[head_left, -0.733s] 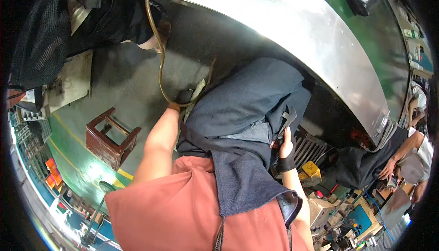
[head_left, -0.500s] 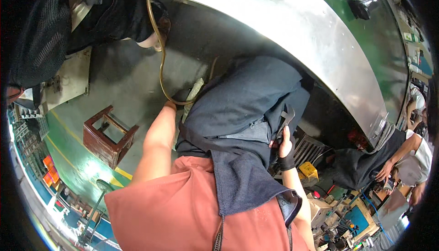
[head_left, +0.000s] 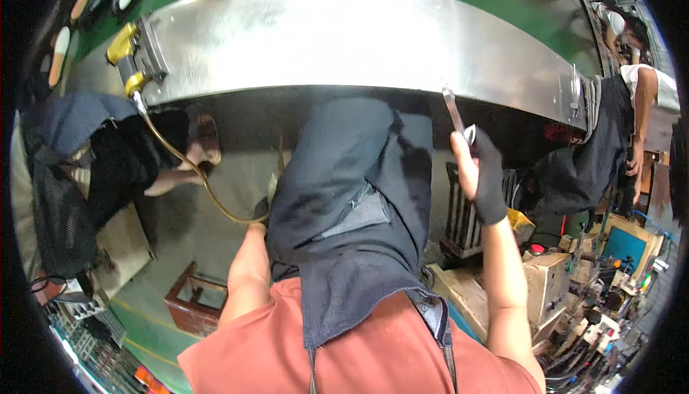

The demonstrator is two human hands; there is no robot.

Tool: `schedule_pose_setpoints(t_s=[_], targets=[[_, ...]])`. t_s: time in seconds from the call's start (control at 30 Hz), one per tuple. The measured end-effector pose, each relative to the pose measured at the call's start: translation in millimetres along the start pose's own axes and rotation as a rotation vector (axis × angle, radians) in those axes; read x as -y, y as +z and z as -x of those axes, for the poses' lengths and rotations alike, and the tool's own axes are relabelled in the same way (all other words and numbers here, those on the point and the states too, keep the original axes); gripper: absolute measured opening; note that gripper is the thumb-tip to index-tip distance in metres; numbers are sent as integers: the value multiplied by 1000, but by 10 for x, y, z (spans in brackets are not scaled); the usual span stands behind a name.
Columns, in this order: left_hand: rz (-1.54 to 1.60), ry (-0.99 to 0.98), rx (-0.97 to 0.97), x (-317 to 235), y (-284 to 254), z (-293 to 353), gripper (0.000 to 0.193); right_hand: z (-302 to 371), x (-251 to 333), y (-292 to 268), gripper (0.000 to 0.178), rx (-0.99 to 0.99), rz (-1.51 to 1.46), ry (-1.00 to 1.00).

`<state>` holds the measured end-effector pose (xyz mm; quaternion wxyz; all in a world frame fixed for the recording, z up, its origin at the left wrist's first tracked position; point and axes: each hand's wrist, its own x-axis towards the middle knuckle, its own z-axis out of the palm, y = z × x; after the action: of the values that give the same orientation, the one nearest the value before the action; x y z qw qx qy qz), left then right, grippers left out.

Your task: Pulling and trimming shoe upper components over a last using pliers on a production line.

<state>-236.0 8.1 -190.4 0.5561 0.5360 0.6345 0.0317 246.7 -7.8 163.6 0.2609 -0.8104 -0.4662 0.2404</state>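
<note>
A: Please begin from the nearest part. What is closest to the camera?
B: It is the salmon-coloured shirt, and in front of it the dark apron, which hangs over the lap.
A: And the right hand?
B: It is raised to the right of the knees and wears a black wrap. Its fingers are closed around the lower end of a metal tool, and the thumb lies up along it.
A: In which direction does this tool point?
B: Its long axis goes forward from the hand and leans a little to the left. The free tip reaches the near edge of the desk in this view; whether it touches, I cannot tell.
A: What about the left hand?
B: It is low, beside the left thigh, just at the brownish hose. Its fingers are hidden, so I cannot tell if they grip the hose.
A: And farther away?
B: The hose rises to a yellow-and-black tool, at the left part of the shiny desk. Well to the right stands a co-worker in dark cloth. Beyond the desk is the green floor.
</note>
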Motion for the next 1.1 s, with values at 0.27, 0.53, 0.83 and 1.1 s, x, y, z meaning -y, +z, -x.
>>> schedule_pose_setpoints(t_s=[0.27, 0.53, 0.83, 1.1], targets=[[-45, -12, -122, 144, -70, 502, 65, -1313, 5, 70, 34, -188, 710, -218], [-618, -219, 125, -387, -513, 1447, 52, -37, -410, 609, 46, -555, 295, -491], [-510, 391, 22, -2743, -575, 1189, 62, 1307, -771, 1416, 52, -435, 74, 24], [-1089, 564, -84, -2806, 438, 504, 112, 1002, -877, 1558, 59, -536, -6, 166]])
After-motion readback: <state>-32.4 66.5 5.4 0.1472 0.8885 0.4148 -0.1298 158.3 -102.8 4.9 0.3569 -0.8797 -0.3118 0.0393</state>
